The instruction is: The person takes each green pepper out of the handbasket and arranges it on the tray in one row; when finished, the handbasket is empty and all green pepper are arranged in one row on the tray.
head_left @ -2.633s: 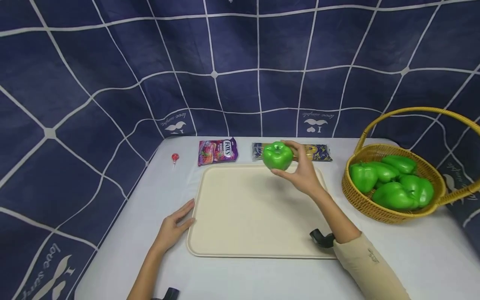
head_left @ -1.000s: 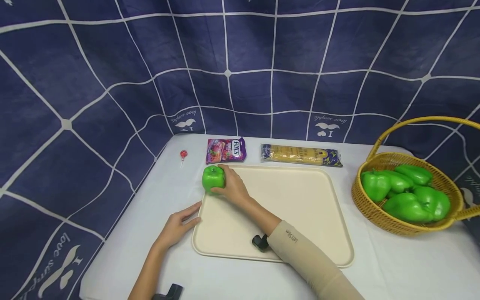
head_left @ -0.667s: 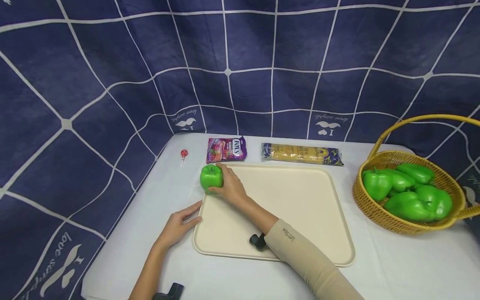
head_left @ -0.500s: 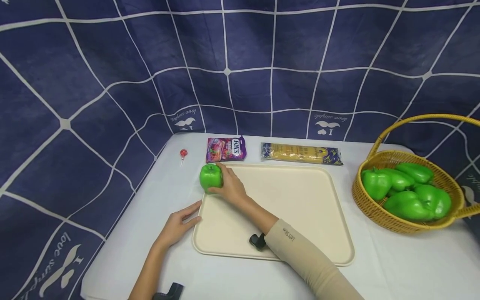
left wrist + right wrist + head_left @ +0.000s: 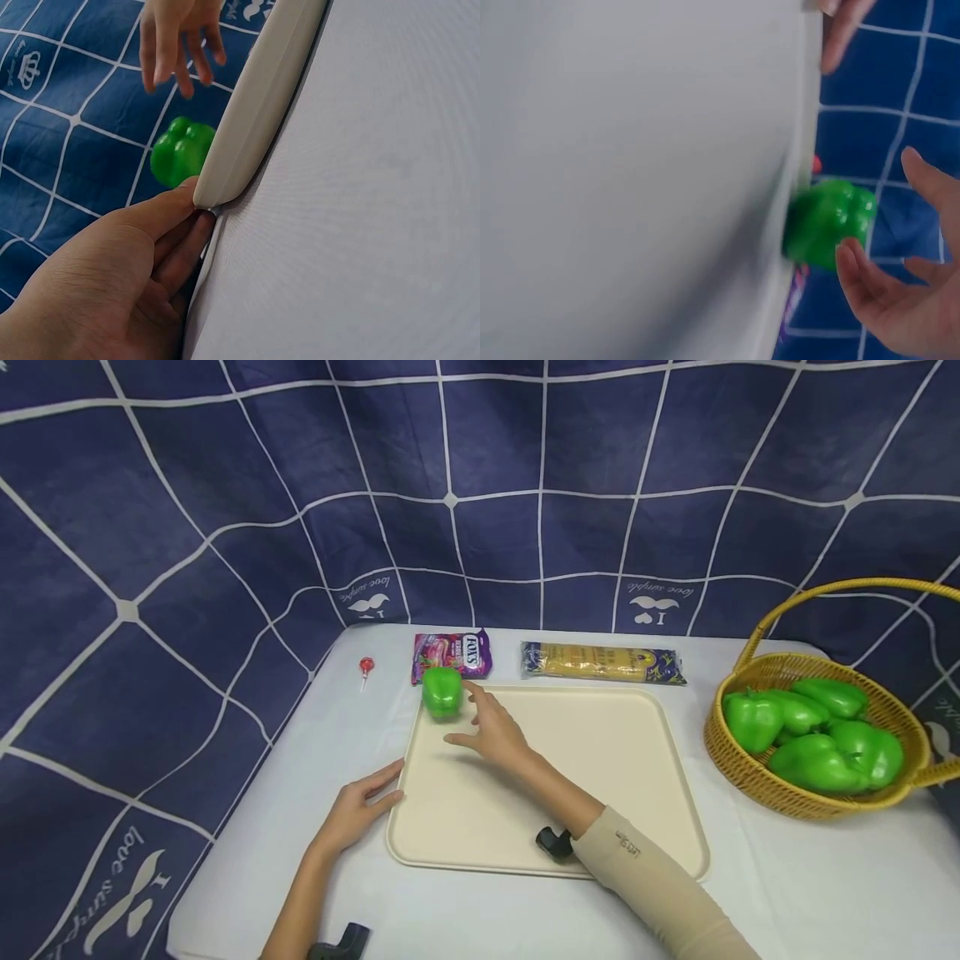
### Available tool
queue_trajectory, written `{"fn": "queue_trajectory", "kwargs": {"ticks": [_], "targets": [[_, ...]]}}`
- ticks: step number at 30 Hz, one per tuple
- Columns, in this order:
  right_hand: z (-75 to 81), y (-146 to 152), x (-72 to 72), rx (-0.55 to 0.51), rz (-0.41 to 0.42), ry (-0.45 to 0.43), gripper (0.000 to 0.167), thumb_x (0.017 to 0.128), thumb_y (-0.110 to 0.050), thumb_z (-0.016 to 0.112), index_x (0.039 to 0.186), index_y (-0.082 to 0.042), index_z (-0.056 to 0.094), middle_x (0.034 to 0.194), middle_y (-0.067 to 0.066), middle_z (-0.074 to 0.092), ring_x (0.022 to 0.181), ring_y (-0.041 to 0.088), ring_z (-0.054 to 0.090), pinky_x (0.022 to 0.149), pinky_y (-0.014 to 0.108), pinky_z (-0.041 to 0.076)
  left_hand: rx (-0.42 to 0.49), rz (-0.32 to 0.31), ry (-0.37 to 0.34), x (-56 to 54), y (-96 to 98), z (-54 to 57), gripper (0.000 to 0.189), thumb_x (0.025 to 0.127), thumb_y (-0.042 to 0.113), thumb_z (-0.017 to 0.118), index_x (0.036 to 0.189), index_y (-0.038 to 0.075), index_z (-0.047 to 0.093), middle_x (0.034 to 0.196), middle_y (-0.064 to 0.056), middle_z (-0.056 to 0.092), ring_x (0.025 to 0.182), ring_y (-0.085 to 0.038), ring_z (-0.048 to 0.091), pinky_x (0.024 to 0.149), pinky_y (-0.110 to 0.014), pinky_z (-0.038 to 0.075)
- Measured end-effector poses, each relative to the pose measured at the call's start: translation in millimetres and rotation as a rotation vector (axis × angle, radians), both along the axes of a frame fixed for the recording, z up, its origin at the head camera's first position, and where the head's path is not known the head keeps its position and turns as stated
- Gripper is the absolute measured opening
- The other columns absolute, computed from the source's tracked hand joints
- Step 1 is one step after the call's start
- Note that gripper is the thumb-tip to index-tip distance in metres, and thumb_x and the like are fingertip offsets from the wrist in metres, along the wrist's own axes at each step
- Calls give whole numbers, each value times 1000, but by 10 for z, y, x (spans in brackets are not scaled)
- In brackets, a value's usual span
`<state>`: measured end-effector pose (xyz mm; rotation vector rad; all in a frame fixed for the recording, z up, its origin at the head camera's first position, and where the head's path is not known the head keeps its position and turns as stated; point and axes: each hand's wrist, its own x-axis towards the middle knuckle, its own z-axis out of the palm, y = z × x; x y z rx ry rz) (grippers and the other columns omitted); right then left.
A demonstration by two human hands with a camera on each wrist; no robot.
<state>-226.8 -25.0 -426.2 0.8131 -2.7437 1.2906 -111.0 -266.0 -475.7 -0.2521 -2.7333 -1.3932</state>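
Observation:
A green bell pepper point(image 5: 442, 692) sits in the back left corner of a beige tray point(image 5: 555, 793), its smooth side toward the head camera. Just right of it, my right hand point(image 5: 498, 731) hovers with thumb and fingers spread, holding nothing. The right wrist view shows the pepper point(image 5: 829, 221) blurred, with the right fingertips point(image 5: 847, 259) overlapping it. My left hand point(image 5: 356, 810) lies at the tray's left side, its relaxed fingers and thumb touching the rim. In the left wrist view the fingers of that hand point(image 5: 112, 255) meet the tray's edge.
A wicker basket point(image 5: 716, 756) with several green bell peppers stands right of the tray, its tall handle arching up. Behind the tray lie a Fox's candy bag point(image 5: 472, 652) and a yellow-blue long packet point(image 5: 600, 662). A red lollipop point(image 5: 366, 665) lies back left.
My right hand carried the pepper leftward to the tray's back left corner, then let go and drew back right. The released pepper has shifted slightly right and back and turned. My left hand stays put.

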Motion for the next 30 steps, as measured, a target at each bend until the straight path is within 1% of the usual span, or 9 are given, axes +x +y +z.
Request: {"fn": "queue_trajectory", "kwargs": {"ticks": [2,4,8,12,16,20,24,27,30], "targets": [[42,180,4,-23,6,-2,90,74,-37,78,144,-12,27,125,16,52,91,24,60,69,32,53,5,1,0,-33,-39,-105,47,87,20,65,131,8,52,134,-5,48,125,-25,43,104,-38,35],[90,363,4,-46,5,-7,87,74,-34,78,143,-12,29,122,15,54,93,25,60,74,34,53,-4,5,0,-40,-57,-146,48,87,26,65,131,12,52,135,-3,48,125,-23,44,103,-37,36],[173,670,-31,-76,-20,-8,80,76,-29,77,140,-11,33,116,13,57,95,26,60,78,37,53,-18,24,2,-43,-70,-163,50,85,33,65,131,15,53,134,0,49,124,-21,44,103,-39,36],[214,788,-111,-115,-39,-15,79,78,-29,76,141,-11,32,115,14,58,96,28,60,80,39,54,-25,23,6,-55,-74,-143,50,86,33,65,131,15,53,134,-1,49,125,-23,44,104,-41,35],[167,682,-215,-155,-24,-55,78,79,-30,74,142,-14,31,117,15,57,98,28,60,81,36,54,-3,5,4,-66,-84,-145,49,86,30,65,131,15,52,135,-2,49,125,-24,43,104,-40,34],[52,438,-351,-175,20,-100,74,81,-29,72,143,-17,33,119,18,56,98,28,60,84,36,52,19,6,9,-62,-83,-151,48,86,29,65,130,15,53,134,-1,49,125,-23,44,104,-39,34],[-70,201,-501,-184,63,-149,72,84,-28,70,144,-15,32,122,19,54,98,27,59,84,35,52,19,11,5,-60,-73,-152,49,85,31,66,130,15,53,134,0,49,125,-21,44,104,-39,35],[-142,73,-602,-192,93,-182,71,85,-27,68,144,-13,31,123,18,53,99,27,59,85,35,52,24,10,-9,-63,-79,-160,50,85,32,66,131,16,53,134,2,49,125,-19,43,105,-37,34],[-224,-15,-684,-192,115,-205,71,86,-28,68,145,-15,31,123,18,52,101,27,58,87,36,51,20,14,-18,-59,-89,-165,50,85,33,66,131,17,53,135,3,49,126,-17,43,105,-35,34]]}}
